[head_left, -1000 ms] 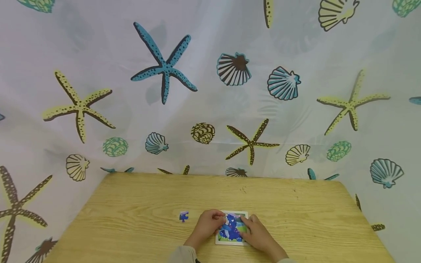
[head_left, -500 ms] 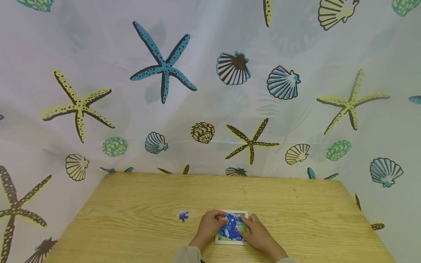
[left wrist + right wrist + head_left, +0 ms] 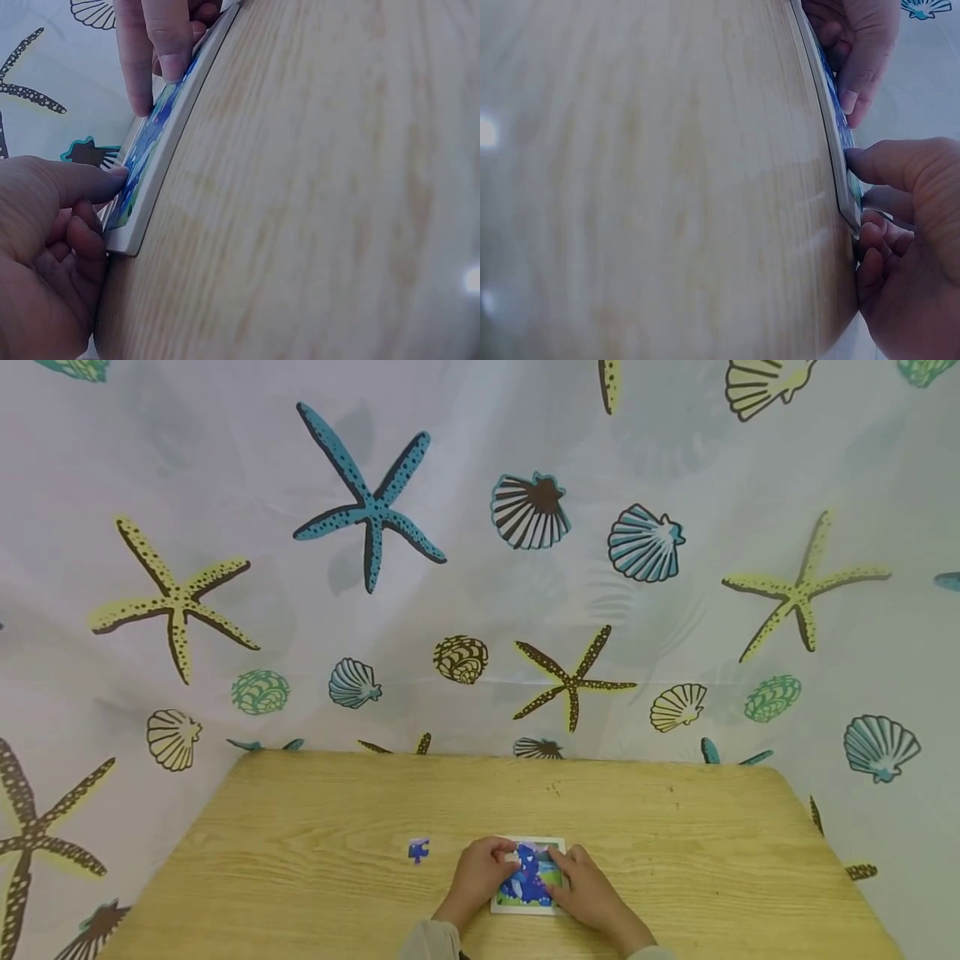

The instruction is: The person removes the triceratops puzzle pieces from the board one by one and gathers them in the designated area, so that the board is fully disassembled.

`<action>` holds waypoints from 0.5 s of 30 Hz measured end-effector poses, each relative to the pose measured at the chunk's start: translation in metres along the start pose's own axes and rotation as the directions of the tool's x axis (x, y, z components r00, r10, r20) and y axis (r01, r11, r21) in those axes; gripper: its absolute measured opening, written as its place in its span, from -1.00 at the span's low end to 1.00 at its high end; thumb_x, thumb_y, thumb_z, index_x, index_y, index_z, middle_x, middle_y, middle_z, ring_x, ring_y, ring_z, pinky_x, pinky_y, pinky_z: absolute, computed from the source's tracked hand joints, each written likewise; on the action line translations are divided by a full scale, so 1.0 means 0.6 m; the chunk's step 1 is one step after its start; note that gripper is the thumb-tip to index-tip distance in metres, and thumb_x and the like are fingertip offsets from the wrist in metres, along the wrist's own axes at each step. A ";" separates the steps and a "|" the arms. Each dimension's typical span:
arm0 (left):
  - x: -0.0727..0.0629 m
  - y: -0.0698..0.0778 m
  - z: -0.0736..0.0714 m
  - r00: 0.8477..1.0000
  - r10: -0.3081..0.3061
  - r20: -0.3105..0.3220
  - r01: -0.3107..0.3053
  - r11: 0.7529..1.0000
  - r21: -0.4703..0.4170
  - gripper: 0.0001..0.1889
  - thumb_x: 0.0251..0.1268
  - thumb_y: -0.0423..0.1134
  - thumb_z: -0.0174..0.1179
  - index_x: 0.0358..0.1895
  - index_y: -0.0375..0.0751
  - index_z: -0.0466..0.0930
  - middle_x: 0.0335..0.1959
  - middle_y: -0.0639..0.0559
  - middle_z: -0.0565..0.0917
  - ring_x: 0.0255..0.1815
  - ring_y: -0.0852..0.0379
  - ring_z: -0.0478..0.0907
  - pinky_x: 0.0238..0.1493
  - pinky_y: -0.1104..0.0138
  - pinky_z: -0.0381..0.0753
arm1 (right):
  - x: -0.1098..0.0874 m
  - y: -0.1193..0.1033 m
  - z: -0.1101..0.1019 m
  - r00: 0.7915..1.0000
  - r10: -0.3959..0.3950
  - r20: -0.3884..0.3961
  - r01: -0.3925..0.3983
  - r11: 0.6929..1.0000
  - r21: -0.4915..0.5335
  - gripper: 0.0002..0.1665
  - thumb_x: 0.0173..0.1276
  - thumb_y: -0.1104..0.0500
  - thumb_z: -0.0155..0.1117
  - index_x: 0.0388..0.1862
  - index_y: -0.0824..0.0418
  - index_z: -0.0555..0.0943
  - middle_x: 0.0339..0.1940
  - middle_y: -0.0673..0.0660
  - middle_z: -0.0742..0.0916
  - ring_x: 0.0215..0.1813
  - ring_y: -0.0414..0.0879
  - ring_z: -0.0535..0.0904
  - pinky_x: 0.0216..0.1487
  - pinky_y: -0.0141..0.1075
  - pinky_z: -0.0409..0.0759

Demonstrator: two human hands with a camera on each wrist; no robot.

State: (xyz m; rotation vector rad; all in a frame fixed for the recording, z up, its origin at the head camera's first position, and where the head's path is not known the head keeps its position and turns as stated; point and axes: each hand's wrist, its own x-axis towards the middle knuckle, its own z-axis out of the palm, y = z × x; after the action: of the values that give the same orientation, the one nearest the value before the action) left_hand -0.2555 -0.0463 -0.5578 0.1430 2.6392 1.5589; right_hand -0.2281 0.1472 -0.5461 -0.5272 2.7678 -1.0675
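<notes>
A small jigsaw puzzle with a blue dinosaur picture lies in a white frame on the table. My left hand is at its left side, thumb and index close together on the picture's upper left. At the opposite edge, my right hand holds the frame, with thumb and index spread on the picture. In the right wrist view, the other fingers curl beside the frame's edge. A loose blue puzzle piece lies left of the hands. Whatever is under the left fingertips is hidden.
The wooden table reaches back to a white curtain printed with starfish and shells. This curtain also hangs along both sides of the table.
My left hand shifted slightly right early on and has stayed at the puzzle's upper left since. The right hand and the loose piece have kept their places; the view tilts slightly.
</notes>
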 end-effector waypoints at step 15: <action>-0.002 0.006 0.007 0.999 -0.039 -0.032 0.040 0.999 0.021 -0.81 0.11 -0.40 0.31 -0.17 -0.24 0.64 -0.50 0.06 0.41 -0.48 0.17 0.34 -0.48 0.40 0.32 | -0.001 -0.002 0.000 1.000 -0.009 -0.022 0.008 1.000 -0.022 -0.30 0.28 0.14 0.28 0.32 0.42 0.34 -0.36 0.03 0.28 -0.40 -0.16 0.19 -0.41 -0.38 0.22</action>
State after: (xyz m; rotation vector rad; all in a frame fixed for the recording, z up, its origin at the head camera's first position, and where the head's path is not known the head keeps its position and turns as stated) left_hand -0.2534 -0.0410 -0.5566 0.0673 2.6668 1.5335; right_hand -0.2273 0.1467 -0.5452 -0.5333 2.8023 -1.0521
